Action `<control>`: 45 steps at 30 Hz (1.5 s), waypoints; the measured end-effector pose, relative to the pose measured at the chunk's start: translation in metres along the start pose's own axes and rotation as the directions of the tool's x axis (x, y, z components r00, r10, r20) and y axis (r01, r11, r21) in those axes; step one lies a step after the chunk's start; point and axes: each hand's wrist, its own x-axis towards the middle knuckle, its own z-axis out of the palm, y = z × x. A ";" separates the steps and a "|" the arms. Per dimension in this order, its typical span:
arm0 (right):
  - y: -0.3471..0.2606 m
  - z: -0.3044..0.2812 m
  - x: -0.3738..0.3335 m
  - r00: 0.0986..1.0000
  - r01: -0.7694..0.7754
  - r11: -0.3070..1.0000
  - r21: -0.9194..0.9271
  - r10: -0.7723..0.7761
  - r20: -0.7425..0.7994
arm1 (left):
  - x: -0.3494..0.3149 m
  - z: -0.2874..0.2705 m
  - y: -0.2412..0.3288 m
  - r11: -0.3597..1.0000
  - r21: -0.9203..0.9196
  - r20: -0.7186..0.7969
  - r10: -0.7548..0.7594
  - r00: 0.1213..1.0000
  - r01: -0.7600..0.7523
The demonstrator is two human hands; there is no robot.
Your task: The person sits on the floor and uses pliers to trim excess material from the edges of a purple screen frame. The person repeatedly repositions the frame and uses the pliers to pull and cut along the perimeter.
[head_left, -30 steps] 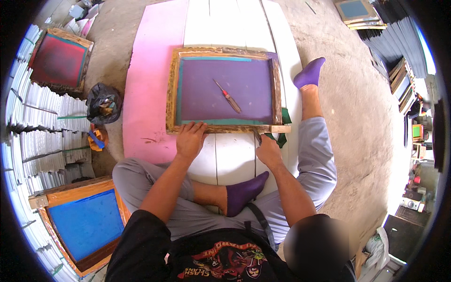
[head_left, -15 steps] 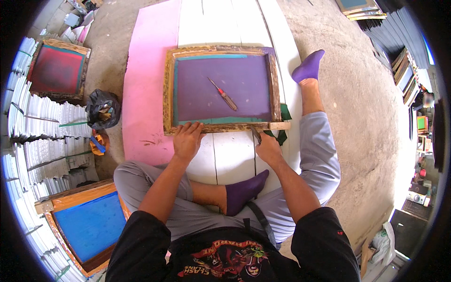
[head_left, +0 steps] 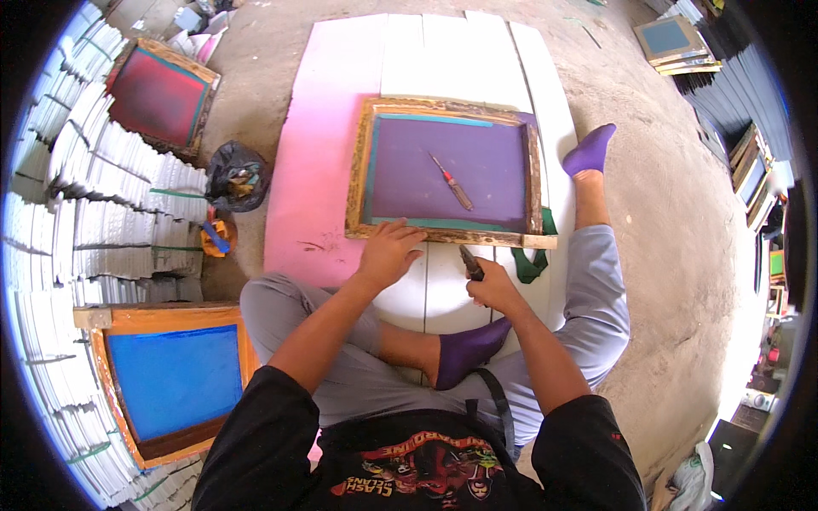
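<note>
A wooden screen-printing frame [head_left: 364, 162] with purple mesh [head_left: 409, 175] and teal edging lies flat on the boards before me. On the mesh rests a thin-shafted screwdriver [head_left: 456, 189] with a red and brown handle. My left hand [head_left: 389, 253] lies with its fingers over the near rail, left of its middle, thumb held apart. Closed round a pair of dark pliers [head_left: 470, 263], my right hand [head_left: 494, 287] is just short of the same rail, and the jaws point at it without touching. A dark green cloth [head_left: 530, 266] shows under the frame's near right corner.
White and pink boards [head_left: 311, 187] lie beneath the work. On my left stand stacked white sheets [head_left: 119, 187], a black bag [head_left: 237, 179], a red-mesh frame [head_left: 159, 95] and a blue-mesh frame [head_left: 179, 383]. My purple-socked foot [head_left: 590, 152] stretches out on the right.
My right hand has drawn the pliers back from the near rail toward me. My left hand still lies on the rail. The whole view has shifted, so everything sits further right.
</note>
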 end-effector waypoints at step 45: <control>0.021 -0.061 -0.012 0.938 -0.317 0.716 -0.622 0.141 -0.316 | 0.013 0.007 -0.012 0.973 0.231 0.084 -0.018 0.996 -0.002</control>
